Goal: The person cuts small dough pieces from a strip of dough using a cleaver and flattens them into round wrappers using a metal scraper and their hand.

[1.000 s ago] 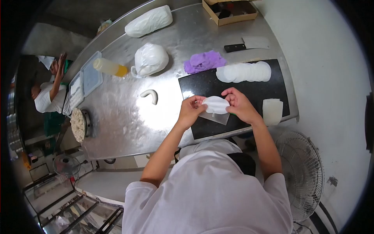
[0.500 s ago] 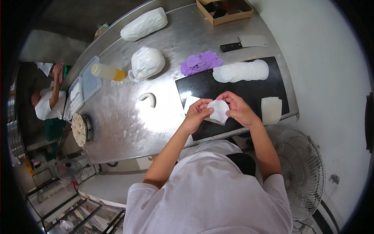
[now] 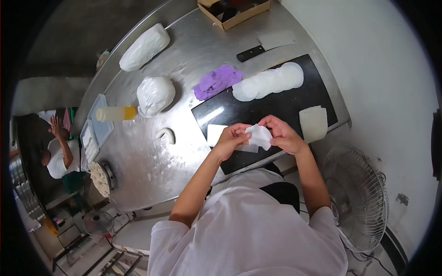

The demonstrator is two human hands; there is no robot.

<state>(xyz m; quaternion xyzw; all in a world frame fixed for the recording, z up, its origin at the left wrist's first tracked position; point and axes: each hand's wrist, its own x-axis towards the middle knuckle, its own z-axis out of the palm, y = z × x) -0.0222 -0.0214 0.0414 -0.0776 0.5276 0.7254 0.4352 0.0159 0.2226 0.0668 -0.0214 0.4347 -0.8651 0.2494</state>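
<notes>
My left hand [image 3: 231, 140] and my right hand [image 3: 284, 137] pinch opposite edges of a thin white dough wrapper [image 3: 260, 136], held over a black board [image 3: 271, 106]. Its rim looks wavy. Partly under my left hand, a flat white rectangular piece [image 3: 215, 133] lies on the board; my fingers hide some of it. Along the board's far edge, several round white wrappers [image 3: 268, 82] overlap in a row. A folded cream cloth [image 3: 313, 123] rests at the board's right side, near my right hand.
Beyond the board lie a purple cloth [image 3: 217, 82] and a cleaver [image 3: 251, 54]. Leftward are a curved dough piece [image 3: 166, 135], a white plastic bag [image 3: 155, 95] and an oil bottle [image 3: 115, 113]. A fan [image 3: 357, 198] stands at right. Another person [image 3: 62, 154] is at far left.
The camera view has turned, shifting the table items leftward. Both hands still hold the wrapper, whose edge now looks wavier. The other person's raised hand has moved.
</notes>
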